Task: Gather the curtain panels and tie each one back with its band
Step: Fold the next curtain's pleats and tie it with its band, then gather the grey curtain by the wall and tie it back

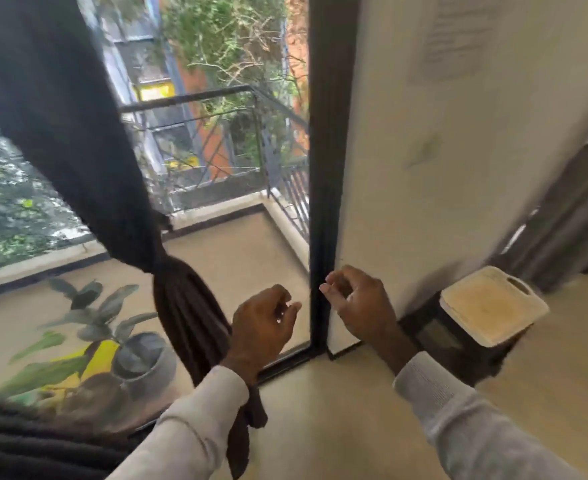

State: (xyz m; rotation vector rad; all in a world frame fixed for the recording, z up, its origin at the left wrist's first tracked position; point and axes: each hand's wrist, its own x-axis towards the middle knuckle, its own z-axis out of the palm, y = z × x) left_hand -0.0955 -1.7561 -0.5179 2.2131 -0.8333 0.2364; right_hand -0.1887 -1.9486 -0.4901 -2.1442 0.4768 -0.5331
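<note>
hovering in front of the window, both hands are off the cloth: the left hand has a loose, curled grip that grasps nothing, and the right hand, near the dark door frame, is likewise released with fingers lightly bent. just left of the left wrist hangs the dark curtain panel, already gathered and cinched at a knot about mid-height, its tail falling past the sleeve toward the floor. that panel looks done. more dark fabric bunches at the lower left corner; whether it is a second, untied panel cannot be told.
</note>
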